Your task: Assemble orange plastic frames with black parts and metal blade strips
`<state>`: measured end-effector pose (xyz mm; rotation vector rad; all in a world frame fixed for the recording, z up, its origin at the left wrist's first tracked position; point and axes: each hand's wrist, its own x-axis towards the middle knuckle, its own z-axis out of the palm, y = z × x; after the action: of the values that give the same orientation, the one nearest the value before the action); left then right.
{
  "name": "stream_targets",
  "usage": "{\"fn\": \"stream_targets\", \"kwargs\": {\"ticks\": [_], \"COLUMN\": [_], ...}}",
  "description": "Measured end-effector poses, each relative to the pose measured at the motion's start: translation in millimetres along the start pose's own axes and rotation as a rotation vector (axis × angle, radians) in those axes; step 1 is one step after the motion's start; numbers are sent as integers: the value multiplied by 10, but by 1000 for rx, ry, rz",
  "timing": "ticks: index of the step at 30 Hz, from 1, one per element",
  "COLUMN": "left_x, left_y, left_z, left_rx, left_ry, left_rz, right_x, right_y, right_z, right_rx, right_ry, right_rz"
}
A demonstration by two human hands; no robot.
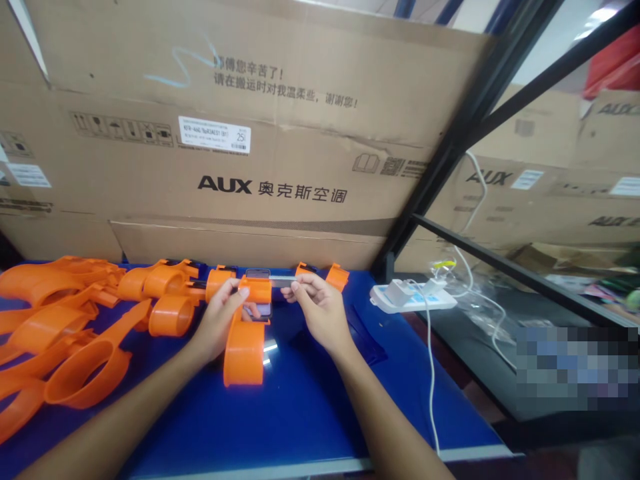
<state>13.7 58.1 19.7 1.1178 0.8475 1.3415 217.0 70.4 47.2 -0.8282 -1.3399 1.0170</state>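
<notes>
My left hand [219, 319] is closed around the upper part of an orange plastic part [245, 353], whose wide ring-like end hangs below the fingers. A flat, dark-edged rectangular thing [258, 274] shows behind that part, mostly hidden. Thumb and fingers of my right hand [320, 308] pinch the end of a thin grey strip [281, 282]. This strip reaches left to the orange part; whether it goes inside cannot be made out. Many similar orange parts [173, 315] lie in a heap to the left, several with black pieces attached.
Everything stands on a blue tabletop [320, 413]. Large cardboard boxes [280, 133] form a wall behind. At right are a white power strip [414, 297] with plugs and cable, and a black metal frame [440, 170]. Two orange pieces [338, 276] sit at the back edge.
</notes>
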Motion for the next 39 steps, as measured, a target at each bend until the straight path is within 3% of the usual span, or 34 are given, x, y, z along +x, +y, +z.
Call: {"fn": "stream_targets", "kwargs": {"ticks": [7, 12, 18, 24, 35, 39], "left_x": [5, 39, 63, 45, 3, 24], "left_y": [-65, -41, -23, -12, -1, 61], "left_z": [-21, -17, -34, -45, 1, 18], "left_rx": [52, 15, -6, 35, 65, 23], "left_ry": [-56, 44, 83, 21, -73, -29], "left_rz": [9, 28, 24, 14, 1, -7], "right_x": [-27, -44, -93, -85, -142, -127], "right_y": [69, 35, -24, -22, -16, 18], "right_z": [48, 35, 73, 69, 141, 134], "right_rx": [-50, -144, -176, -84, -72, -96], "right_ry": [-23, 58, 16, 34, -69, -141], "right_rz": [10, -56, -52, -8, 32, 22]}}
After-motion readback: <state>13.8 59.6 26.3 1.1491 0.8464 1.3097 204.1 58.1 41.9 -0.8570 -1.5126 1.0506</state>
